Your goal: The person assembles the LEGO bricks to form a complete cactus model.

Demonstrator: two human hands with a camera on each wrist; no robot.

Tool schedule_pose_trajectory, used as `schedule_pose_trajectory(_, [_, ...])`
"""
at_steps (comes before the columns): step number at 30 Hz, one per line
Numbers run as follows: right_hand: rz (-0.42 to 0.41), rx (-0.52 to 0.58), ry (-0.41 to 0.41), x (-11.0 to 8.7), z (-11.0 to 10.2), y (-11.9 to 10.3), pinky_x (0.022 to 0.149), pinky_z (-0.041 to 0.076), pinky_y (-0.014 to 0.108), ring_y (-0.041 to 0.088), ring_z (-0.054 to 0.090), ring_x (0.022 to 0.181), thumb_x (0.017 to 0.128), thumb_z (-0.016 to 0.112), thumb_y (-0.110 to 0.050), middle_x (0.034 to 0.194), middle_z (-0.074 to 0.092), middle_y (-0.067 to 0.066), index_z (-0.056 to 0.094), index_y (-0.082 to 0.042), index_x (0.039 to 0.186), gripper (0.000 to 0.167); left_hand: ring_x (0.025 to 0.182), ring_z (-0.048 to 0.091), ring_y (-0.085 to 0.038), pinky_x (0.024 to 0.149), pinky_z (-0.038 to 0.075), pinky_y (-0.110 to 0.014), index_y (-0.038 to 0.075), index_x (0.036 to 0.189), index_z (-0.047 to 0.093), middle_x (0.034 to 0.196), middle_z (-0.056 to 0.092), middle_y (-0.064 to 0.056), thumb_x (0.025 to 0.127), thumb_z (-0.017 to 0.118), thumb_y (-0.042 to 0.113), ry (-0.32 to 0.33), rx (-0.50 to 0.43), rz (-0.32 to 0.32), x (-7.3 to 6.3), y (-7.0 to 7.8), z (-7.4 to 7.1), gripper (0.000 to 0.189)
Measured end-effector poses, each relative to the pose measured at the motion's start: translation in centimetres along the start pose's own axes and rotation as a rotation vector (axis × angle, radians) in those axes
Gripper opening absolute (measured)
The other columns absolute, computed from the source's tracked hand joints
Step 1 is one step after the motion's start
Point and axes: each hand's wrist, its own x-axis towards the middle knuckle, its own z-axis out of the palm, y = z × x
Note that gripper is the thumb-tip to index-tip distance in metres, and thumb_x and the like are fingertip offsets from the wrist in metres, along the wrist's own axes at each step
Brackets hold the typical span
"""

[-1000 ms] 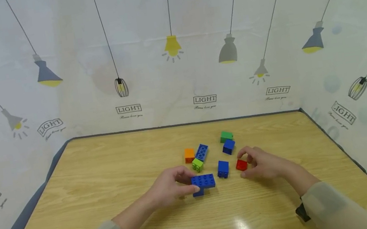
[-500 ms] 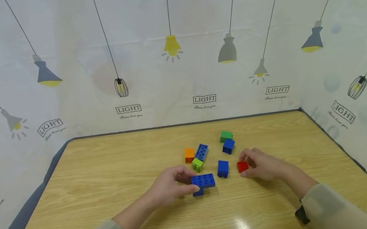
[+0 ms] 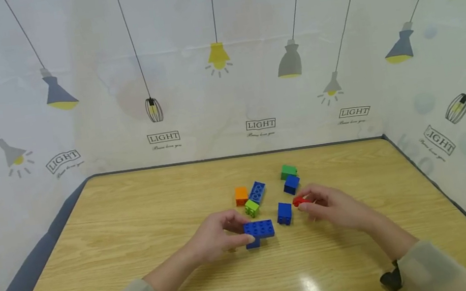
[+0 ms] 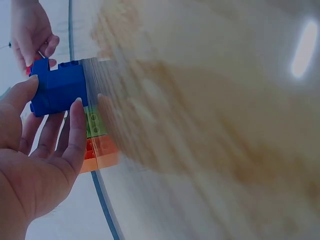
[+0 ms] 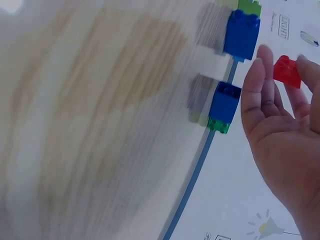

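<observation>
My left hand (image 3: pixel 221 236) grips a build of blue bricks (image 3: pixel 259 230), a long studded brick on top with a smaller blue block under its left end. In the left wrist view the thumb presses one side of the blue build (image 4: pixel 60 90) and the fingers lie against the other. To the right, my right hand (image 3: pixel 335 208) pinches a small red brick (image 3: pixel 301 201) between thumb and fingers. The right wrist view shows this red brick (image 5: pixel 287 72) held clear of the table. Just left of it a blue brick (image 3: pixel 284 213) stands on the table.
Behind the hands lie an orange brick (image 3: pixel 241 196), a blue brick on its side (image 3: pixel 257 192) and a lime green brick (image 3: pixel 252 208). Farther right are another blue brick (image 3: pixel 291 185) and a green brick (image 3: pixel 288 171). A patterned cloth wall (image 3: pixel 206 144) borders the wooden table (image 3: pixel 156 201).
My right hand has taken hold of the red brick, lifted it and tilted it, moving slightly left toward the standing blue brick. The left hand and its blue build have stayed nearly still.
</observation>
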Motion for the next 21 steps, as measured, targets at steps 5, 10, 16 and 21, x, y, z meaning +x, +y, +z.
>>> schedule_pose_trajectory(5, [-0.040, 0.127, 0.000, -0.2, 0.9, -0.7, 0.086, 0.067, 0.041, 0.038, 0.072, 0.098, 0.113, 0.064, -0.031, 0.121, 0.070, 0.027, 0.067, -0.011, 0.135, 0.029, 0.101, 0.071, -0.020, 0.074, 0.066, -0.038, 0.017, 0.120, 0.077, 0.112, 0.077, -0.003, 0.097, 0.087, 0.021, -0.001, -0.001, 0.004, 0.0, 0.0, 0.0, 0.026])
schedule_pose_trajectory(10, [-0.026, 0.205, 0.015, -0.3, 1.5, -1.3, 0.089, 0.067, 0.039, 0.043, 0.073, 0.103, 0.111, 0.068, -0.026, 0.120, 0.071, 0.029, 0.064, -0.003, 0.139, 0.037, 0.100, 0.071, -0.019, 0.074, 0.066, -0.038, 0.017, 0.120, 0.077, 0.112, 0.077, -0.002, 0.097, 0.087, 0.021, 0.001, -0.003, 0.002, 0.0, -0.1, 0.1, 0.026])
schedule_pose_trajectory(16, [-0.028, 0.247, 0.030, -0.1, 2.0, -1.8, 0.093, 0.067, 0.044, 0.047, 0.075, 0.107, 0.108, 0.073, -0.023, 0.122, 0.070, 0.019, 0.060, -0.008, 0.147, 0.044, 0.099, 0.071, -0.020, 0.074, 0.066, -0.039, 0.017, 0.119, 0.077, 0.111, 0.077, -0.003, 0.097, 0.086, 0.021, -0.001, -0.012, 0.004, 0.0, -0.1, 0.1, 0.025])
schedule_pose_trajectory(21, [-0.044, 0.278, 0.010, 0.0, 2.5, -2.4, 0.093, 0.067, 0.043, 0.044, 0.074, 0.108, 0.108, 0.072, -0.021, 0.121, 0.073, 0.020, 0.065, -0.006, 0.146, 0.041, 0.098, 0.071, -0.020, 0.074, 0.066, -0.040, 0.017, 0.119, 0.077, 0.111, 0.077, -0.003, 0.097, 0.086, 0.020, -0.002, -0.018, 0.008, 0.0, -0.1, 0.1, 0.024])
